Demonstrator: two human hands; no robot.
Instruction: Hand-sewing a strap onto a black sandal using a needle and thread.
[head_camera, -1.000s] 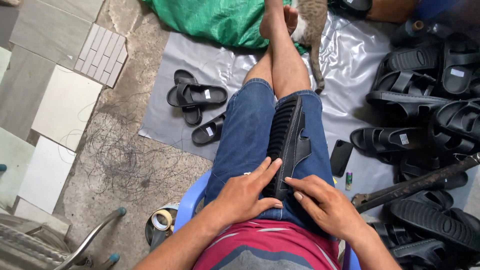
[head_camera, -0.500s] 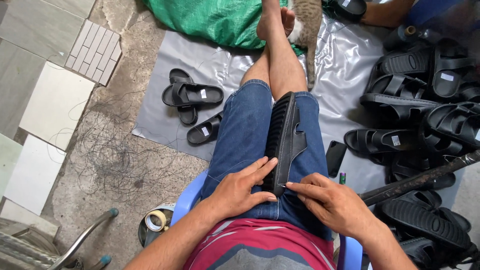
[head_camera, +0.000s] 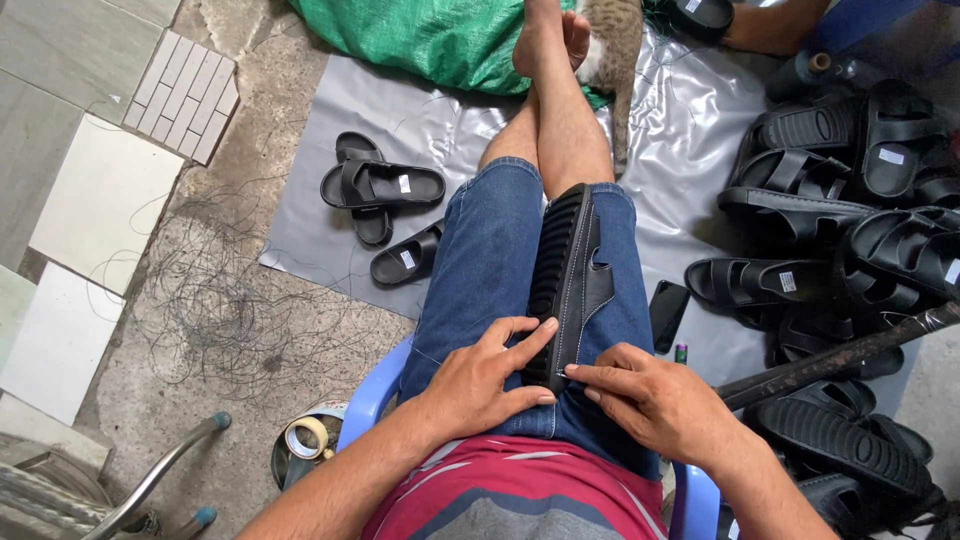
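compared with a second ago, the left hand (head_camera: 478, 382) has slid its fingers from the upper edge down onto the heel end of the black ribbed rubber sandal (head_camera: 567, 285), and the right hand (head_camera: 655, 400) has edged closer to it. the left hand lies palm down on the thigh, fingers spread flat against the sole, pressing rather than gripping. the right hand pinches thumb and forefinger together at the sandal's white-stitched edge; what it pinches is too small to tell. the sandal stands on its side along the lap, sole ridges facing left, straps facing right. a heap of black sandals (head_camera: 850, 210) lies on the grey plastic sheet (head_camera: 690, 130).
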